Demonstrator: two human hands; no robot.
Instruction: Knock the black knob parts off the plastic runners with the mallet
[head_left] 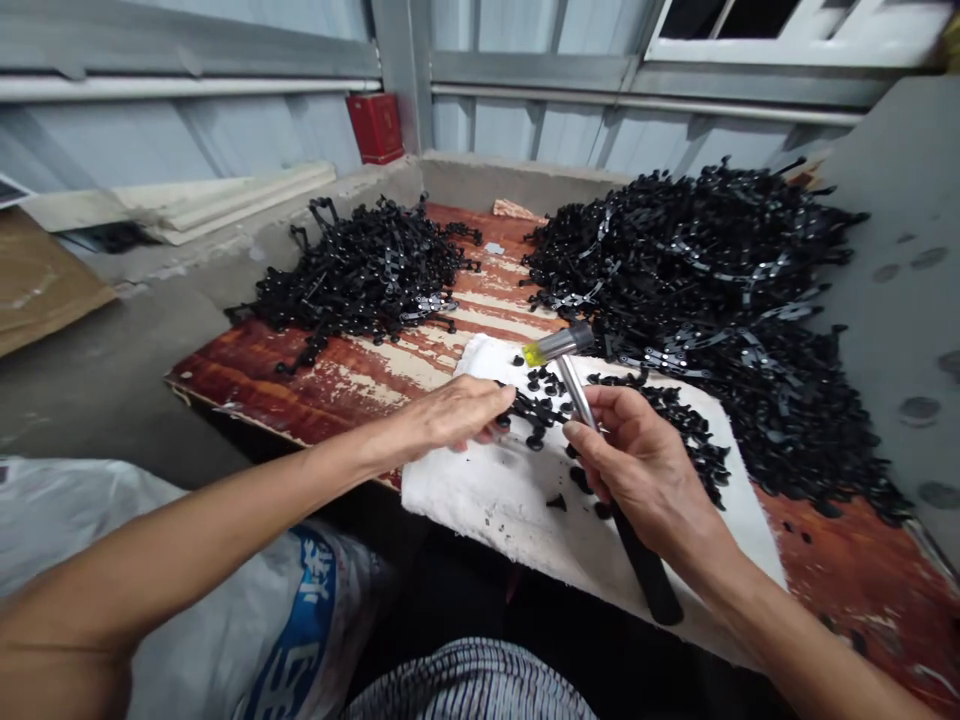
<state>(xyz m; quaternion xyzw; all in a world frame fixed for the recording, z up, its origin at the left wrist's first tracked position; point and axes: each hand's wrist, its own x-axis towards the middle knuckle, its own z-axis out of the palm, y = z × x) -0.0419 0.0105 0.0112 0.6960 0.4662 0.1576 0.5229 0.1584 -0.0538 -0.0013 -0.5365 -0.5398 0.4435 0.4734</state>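
Observation:
My right hand (645, 470) is wrapped round a hammer (576, 385) with a metal shaft, a yellow-tipped head and a black grip, which hangs below the hand. The head points up and to the left. My left hand (457, 412) pinches a black linked metal part (529, 408) by its left end. The part's right end reaches close to my right thumb; whether the thumb touches it I cannot tell. Under both hands lies a white cloth (480, 505), with small black pieces (686, 430) scattered over it.
On the worn red board (360, 380), a heap of black linked parts (360, 265) stands at the left, and a larger heap (697, 250) at the right. A red tin (376, 128) is in the corner. A white sack (217, 590) lies at lower left; a grey panel (900, 250) rises at right.

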